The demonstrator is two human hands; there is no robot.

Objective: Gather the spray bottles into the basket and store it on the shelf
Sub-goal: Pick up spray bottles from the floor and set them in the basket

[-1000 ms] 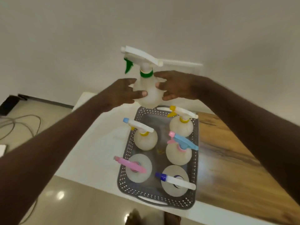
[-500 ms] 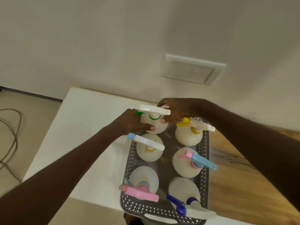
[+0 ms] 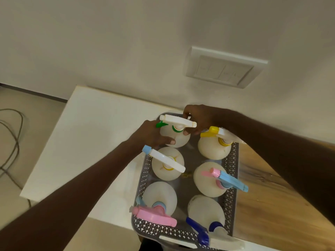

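A grey perforated basket (image 3: 229,200) stands on the table and holds several white spray bottles. The green-collared spray bottle (image 3: 178,137) sits in the basket's far left corner, gripped on its left side by my left hand (image 3: 152,134) and on its far right side by my right hand (image 3: 199,118). Behind it in the left column are a bottle with a light blue nozzle (image 3: 167,163) and one with a pink head (image 3: 159,198). The right column holds a yellow-nozzle bottle (image 3: 213,148), a pink and blue one (image 3: 208,180) and a dark blue one (image 3: 205,209).
The table has a white top (image 3: 90,134) on the left and a wooden top (image 3: 272,205) on the right. A wall switch plate (image 3: 224,67) hangs above. Cables (image 3: 12,142) lie on the floor at the left.
Both hands lowered the green-collared bottle from up in the air into the basket's far left corner. The view tilted down toward the basket.
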